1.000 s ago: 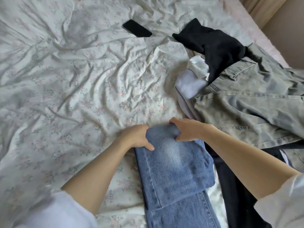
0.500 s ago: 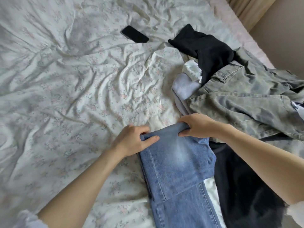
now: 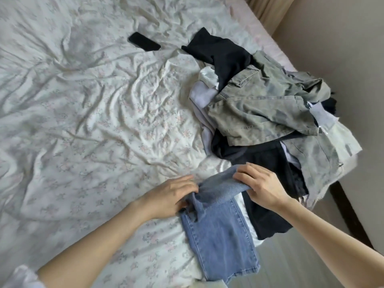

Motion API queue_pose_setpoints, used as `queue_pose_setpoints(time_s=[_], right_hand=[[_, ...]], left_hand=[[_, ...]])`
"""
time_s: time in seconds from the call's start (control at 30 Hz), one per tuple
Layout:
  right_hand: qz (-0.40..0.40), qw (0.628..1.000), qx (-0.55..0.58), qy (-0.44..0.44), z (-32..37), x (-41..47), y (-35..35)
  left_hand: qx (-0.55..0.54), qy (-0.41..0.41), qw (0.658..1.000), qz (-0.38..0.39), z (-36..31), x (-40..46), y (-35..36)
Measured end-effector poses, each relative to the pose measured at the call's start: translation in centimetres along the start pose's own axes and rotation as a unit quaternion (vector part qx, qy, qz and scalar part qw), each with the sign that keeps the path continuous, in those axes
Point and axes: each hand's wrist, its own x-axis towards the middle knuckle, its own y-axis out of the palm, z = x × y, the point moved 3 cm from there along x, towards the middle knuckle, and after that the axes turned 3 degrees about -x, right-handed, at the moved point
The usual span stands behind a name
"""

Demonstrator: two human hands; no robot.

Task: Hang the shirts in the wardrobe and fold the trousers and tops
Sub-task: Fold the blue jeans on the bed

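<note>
Head view: both hands [image 3: 170, 196] [image 3: 261, 190] bunch soft blue jeans [image 3: 220, 235].

- Home bedroom is indicated.
- A bed [image 3: 83, 121] is covered with a wrinkled floral sheet [image 3: 124, 113].
- A pile of clothes [image 3: 259, 113] is heaped on the bed's right side, blue jeans [image 3: 220, 235] laid beside it.
- A dark phone [image 3: 144, 44] is left on the sheet.
- A beige curtain [image 3: 270, 11] and plain wall [image 3: 342, 38] are seen at the bed's far corner.
</note>
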Motion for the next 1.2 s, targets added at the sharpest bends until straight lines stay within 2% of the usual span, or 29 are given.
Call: queue_pose_setpoints(time_s=[0.1, 0.17, 0.27, 0.33, 0.4, 0.43, 0.5, 0.57, 0.63, 0.7, 0.73, 0.8, 0.87, 0.97, 1.07, 1.2], right_hand=[[-0.024, 0.999, -0.032, 0.029, 0.4, -2.9, -1.4], [-0.047, 0.995, -0.043, 0.071, 0.3, -4.0, -2.8], [-0.083, 0.989, -0.052, 0.112, 0.6, -4.2, -5.3], [-0.097, 0.987, -0.054, 0.119, 1.2, -3.4, -6.9], [-0.103, 0.985, -0.053, 0.124, 1.2, -2.5, -8.1], [-0.096, 0.986, -0.048, 0.13, 1.0, -2.1, -8.6], [-0.082, 0.985, -0.034, 0.15, 0.8, -1.6, -9.4], [-0.081, 0.981, -0.032, 0.171, 1.1, -1.4, -9.9], [-0.102, 0.976, -0.038, 0.189, 1.5, -1.1, -10.7], [-0.128, 0.967, -0.045, 0.217, 1.5, -0.9, -12.2], [-0.14, 0.962, -0.05, 0.229, 1.5, -0.9, -13.2], [-0.172, 0.952, -0.059, 0.247, 1.5, -1.1, -15.8], [-0.214, 0.939, -0.07, 0.26, 1.7, -1.5, -18.7], [-0.29, 0.914, -0.079, 0.271, 2.1, -2.1, -24.3], [-0.361, 0.892, -0.089, 0.256, 2.7, -2.4, -29.6], [-0.421, 0.869, -0.098, 0.24, 3.6, -3.5, -33.3]], left_hand=[[0.038, 0.057, 0.998, -0.01, -3.1, 0.2, 0.7], [0.017, 0.068, 0.995, -0.071, -5.0, 0.3, 0.6], [-0.026, 0.005, 0.978, -0.205, -6.0, 0.6, -0.8], [-0.04, -0.039, 0.972, -0.23, -6.0, 0.8, -1.7], [-0.073, -0.064, 0.974, -0.203, -5.8, 0.9, -2.4], [-0.139, -0.083, 0.971, -0.173, -5.7, 0.8, -2.8], [-0.321, -0.113, 0.935, -0.097, -6.3, 0.4, -3.5], [-0.398, -0.111, 0.909, -0.063, -7.6, 0.0, -3.9], [-0.327, -0.094, 0.938, -0.062, -9.5, 0.3, -4.3], [-0.155, -0.093, 0.979, -0.09, -11.1, 1.1, -5.0], [-0.076, -0.096, 0.985, -0.124, -11.9, 1.5, -5.7], [0.019, -0.085, 0.971, -0.223, -13.8, 2.2, -7.8], [0.045, -0.03, 0.952, -0.3, -16.4, 2.4, -9.9], [0.045, 0.085, 0.926, -0.366, -21.5, 2.0, -13.7], [0.027, 0.137, 0.918, -0.372, -26.3, 1.1, -16.9], [0.03, 0.165, 0.922, -0.348, -30.3, 0.1, -18.2]])
